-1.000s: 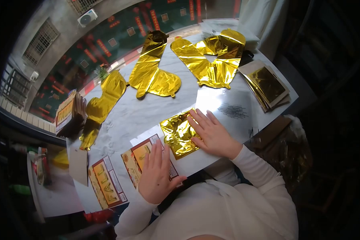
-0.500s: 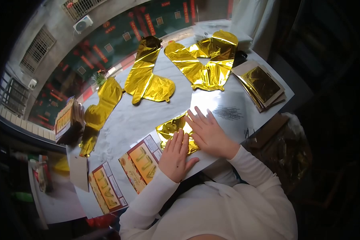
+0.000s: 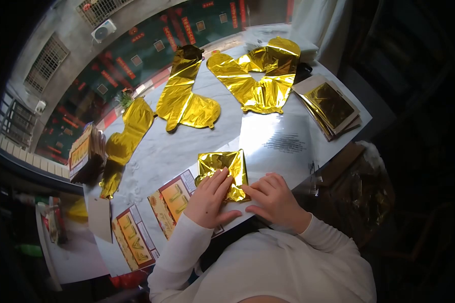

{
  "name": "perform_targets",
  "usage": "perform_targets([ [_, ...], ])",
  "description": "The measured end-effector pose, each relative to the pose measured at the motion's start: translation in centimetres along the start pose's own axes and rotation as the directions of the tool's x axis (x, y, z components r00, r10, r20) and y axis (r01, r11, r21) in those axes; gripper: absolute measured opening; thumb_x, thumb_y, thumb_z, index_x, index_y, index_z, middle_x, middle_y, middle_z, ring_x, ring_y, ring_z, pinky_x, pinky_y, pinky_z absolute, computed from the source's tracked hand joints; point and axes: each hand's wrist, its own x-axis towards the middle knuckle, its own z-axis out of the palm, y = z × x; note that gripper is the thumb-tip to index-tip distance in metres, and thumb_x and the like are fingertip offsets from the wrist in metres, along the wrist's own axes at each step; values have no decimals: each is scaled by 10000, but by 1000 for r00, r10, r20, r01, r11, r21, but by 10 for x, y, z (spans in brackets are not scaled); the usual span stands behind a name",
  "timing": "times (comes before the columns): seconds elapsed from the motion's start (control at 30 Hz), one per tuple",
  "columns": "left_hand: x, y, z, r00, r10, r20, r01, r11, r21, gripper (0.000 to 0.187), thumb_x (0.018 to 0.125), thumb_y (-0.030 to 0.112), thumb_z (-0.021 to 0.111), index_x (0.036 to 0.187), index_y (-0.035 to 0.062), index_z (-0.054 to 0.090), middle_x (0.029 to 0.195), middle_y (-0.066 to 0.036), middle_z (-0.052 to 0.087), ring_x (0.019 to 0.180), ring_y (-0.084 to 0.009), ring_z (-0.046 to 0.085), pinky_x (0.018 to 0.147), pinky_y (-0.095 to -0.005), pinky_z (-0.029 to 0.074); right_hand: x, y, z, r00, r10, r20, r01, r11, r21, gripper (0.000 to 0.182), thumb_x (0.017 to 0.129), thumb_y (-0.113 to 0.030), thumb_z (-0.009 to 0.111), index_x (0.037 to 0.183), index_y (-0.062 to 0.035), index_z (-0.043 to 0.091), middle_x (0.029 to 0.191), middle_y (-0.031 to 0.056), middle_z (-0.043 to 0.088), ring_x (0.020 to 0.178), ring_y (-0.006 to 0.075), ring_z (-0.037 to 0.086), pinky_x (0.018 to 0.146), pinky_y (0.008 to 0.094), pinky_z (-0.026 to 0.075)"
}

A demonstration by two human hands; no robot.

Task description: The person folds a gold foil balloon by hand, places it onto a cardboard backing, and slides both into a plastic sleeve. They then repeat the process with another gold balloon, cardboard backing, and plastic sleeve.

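Folded foil [image 3: 233, 162]: nearly square, we cannot tell a long axis; far edge almost level.
Place: on the worktop [image 3: 187, 144], near its front edge.
Left hand [image 3: 207, 203]: we lay it flat on the foil, gripping nothing.
Right hand [image 3: 278, 203]: curled at the foil's right edge; we cannot tell whether it pinches.
Room: bare beyond; silvery sheet [image 3: 283, 139] just right.
Change: foil turned, right hand drawn nearer us.

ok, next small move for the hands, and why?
Probably a light pinch of the folded gold foil at its right edge: the right hand is at that edge, its grip seemingly open, while the left hand lies partly over the foil, apparently steadying it.
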Motion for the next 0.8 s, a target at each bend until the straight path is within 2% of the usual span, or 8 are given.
perform_targets([
  [0.23,-10,5,-7,998,13,55,-12,1000,-26,991,769,529,880,1587,139,480,1606,-209,459,1487,-423,446,1234,-557,343,-7,-4,3,994,64,-92,-57,995,85,519,854,-245,836,1325,-90,686,1151,54,641,1112,257,600,1087,470,422],
  [0.3,-8,3,-6,998,18,54,-16,1000,-20,991,767,531,880,1588,144,483,1613,-198,455,1493,-421,439,1240,-564,332,-5,5,8,985,-105,-134,99,994,-53,463,868,-248,801,1310,-151,708,1150,37,629,1132,257,594,1085,467,421],
  [0.33,-7,2,-5,998,24,54,-23,1000,-15,990,766,534,879,1589,149,485,1621,-188,451,1499,-419,433,1245,-572,321,-2,9,10,986,-102,-134,96,994,-55,463,868,-248,801,1310,-151,708,1150,37,629,1132,257,594,1085,467,421],
  [0.4,-5,0,-5,997,37,61,-36,999,-23,982,769,528,881,1582,135,494,1627,-189,447,1511,-423,418,1254,-576,302,8,15,13,964,-263,-41,249,946,-209,322,901,-192,730,1223,-201,732,1172,4,637,1160,197,598,1129,463,393],
  [0.5,-4,-6,-5,997,34,67,-30,997,-66,976,766,517,891,1572,121,508,1633,-186,445,1527,-422,399,1265,-583,280,23,21,14,930,-368,-9,362,919,-155,186,946,-166,664,1119,-137,725,1225,9,649,1254,163,605,1182,482,356],
  [0.6,-5,-12,-6,997,24,69,-16,993,-119,978,756,509,904,1566,123,517,1632,-183,450,1536,-412,392,1269,-592,272,32,21,18,916,-402,7,397,903,-165,243,919,-171,684,1153,-210,737,1209,-47,665,1213,146,620,1175,498,343],
  [0.73,-8,-22,-5,995,53,85,-39,986,-162,980,749,519,907,1567,139,522,1651,-166,440,1555,-406,369,1275,-624,237,42,21,14,909,-410,77,415,908,-62,247,917,-224,725,1163,-200,735,1195,-49,679,1211,147,630,1186,509,338],
  [0.8,-10,-18,-10,991,69,112,-55,991,-120,984,746,530,905,1569,150,523,1665,-152,427,1560,-402,363,1277,-634,218,42,23,10,916,-389,97,387,921,39,316,900,-325,784,1175,-179,733,1204,-30,686,1212,167,630,1193,530,336],
])
